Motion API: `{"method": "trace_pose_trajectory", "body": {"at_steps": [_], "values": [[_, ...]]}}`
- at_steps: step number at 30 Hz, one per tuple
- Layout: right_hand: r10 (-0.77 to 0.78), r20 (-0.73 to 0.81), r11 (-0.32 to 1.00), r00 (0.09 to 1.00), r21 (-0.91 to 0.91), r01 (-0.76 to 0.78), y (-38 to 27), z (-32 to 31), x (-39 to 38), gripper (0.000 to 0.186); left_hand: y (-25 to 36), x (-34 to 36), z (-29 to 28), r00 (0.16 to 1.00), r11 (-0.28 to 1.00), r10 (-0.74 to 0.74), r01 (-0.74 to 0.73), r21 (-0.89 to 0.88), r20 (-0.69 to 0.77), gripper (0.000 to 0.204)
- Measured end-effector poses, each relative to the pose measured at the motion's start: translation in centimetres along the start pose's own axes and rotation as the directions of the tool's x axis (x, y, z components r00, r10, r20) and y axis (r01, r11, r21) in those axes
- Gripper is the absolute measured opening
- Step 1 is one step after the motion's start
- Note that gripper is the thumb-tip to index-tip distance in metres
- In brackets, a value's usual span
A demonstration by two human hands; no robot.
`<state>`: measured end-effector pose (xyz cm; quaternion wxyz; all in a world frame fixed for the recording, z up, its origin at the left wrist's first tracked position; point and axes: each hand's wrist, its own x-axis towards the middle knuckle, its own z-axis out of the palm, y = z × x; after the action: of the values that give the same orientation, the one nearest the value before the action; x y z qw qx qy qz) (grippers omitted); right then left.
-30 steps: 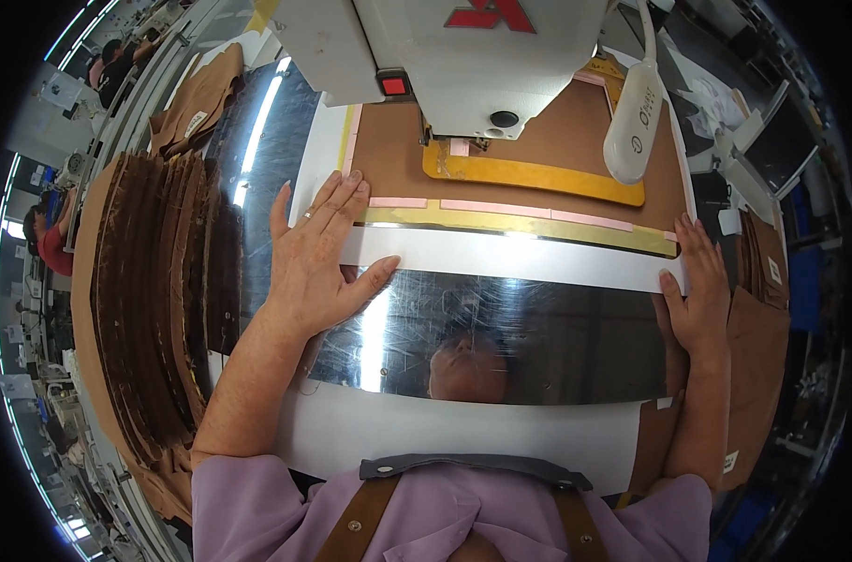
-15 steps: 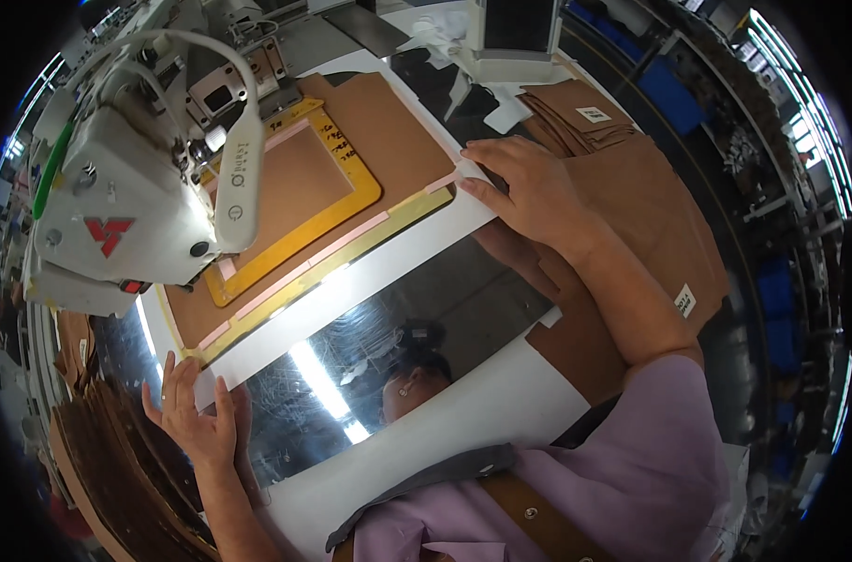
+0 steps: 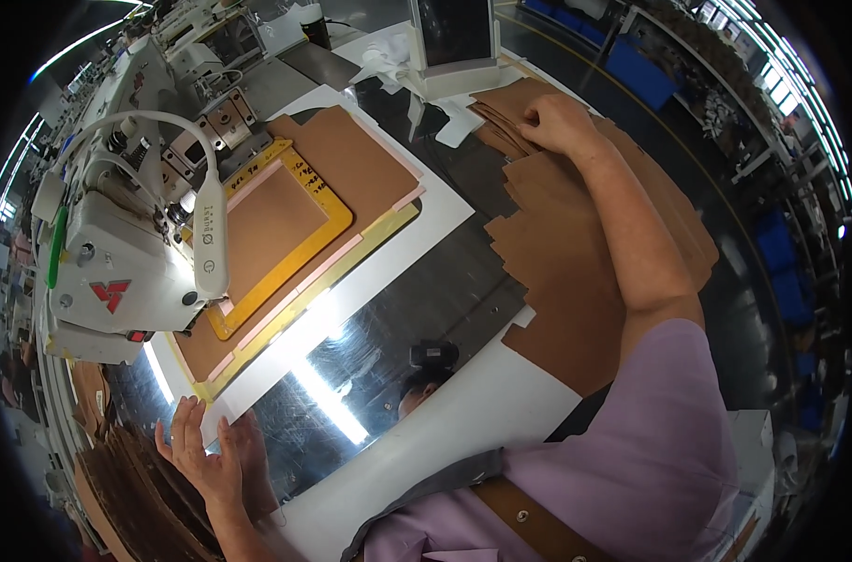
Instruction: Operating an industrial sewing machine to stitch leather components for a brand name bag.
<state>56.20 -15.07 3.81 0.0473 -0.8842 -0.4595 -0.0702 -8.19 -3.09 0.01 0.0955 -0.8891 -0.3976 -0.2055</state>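
My left hand (image 3: 203, 457) has its fingers spread at the near left corner of a white sheet (image 3: 435, 217); whether a fingertip touches it I cannot tell. On that sheet lies a large brown panel (image 3: 374, 155) with pink strips along its edges. A yellow frame (image 3: 325, 234) rests over the panel, partly beneath the white sewing machine head (image 3: 117, 300). At the far right, my right hand (image 3: 559, 125) is over a pile of brown pieces (image 3: 503, 139), its fingers curled inward. What those fingers pinch, if anything, is hidden.
Overlapping brown panels (image 3: 571, 267) with stepped edges spread beneath my right forearm. A shiny metal plate (image 3: 426, 290) covers the near table. Behind stands a screen (image 3: 454, 37) on a white base. Dark brown pieces (image 3: 140, 492) are stacked at the lower left.
My right hand has left the panel's right corner and moved up and right to the brown pile. My left hand stays near the sheet's corner. The whole view has shifted.
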Motion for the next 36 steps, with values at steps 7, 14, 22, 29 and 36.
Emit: {"method": "trace_pose_trajectory", "body": {"at_steps": [7, 14, 22, 29, 36], "values": [[-0.079, -0.071, 0.996, 0.994, 0.028, 0.081, 1.4, 0.3, 0.6, 0.02, 1.2, 1.2, -0.7, 1.0, 0.999, 0.023, -0.022, -0.022, 0.021, 0.028], [-0.002, -0.375, 0.985, 0.927, 0.158, 0.066, -0.8, -2.0, -1.7, 0.022, 3.2, 2.8, -1.6, 0.999, 0.974, 0.003, 0.008, -0.228, 0.046, 0.02], [-0.754, -0.409, 0.383, 0.514, 0.362, 0.85, -19.7, -4.3, -12.7, 0.016, 10.8, 8.9, 1.9, 0.828, -0.066, -0.037, 0.557, -0.828, 0.56, 0.071], [-0.685, -0.567, 0.164, 0.457, 0.491, 0.856, -27.0, 0.4, -9.7, 0.022, 10.1, 9.8, 4.8, 0.849, 0.099, -0.082, 0.528, -0.844, 0.522, 0.022], [-0.818, -0.04, 0.247, 0.573, 0.876, 0.415, -28.0, 2.0, -4.8, 0.018, 5.6, 8.0, 5.8, 0.875, 0.207, -0.274, 0.459, -0.864, 0.399, 0.016]]}}
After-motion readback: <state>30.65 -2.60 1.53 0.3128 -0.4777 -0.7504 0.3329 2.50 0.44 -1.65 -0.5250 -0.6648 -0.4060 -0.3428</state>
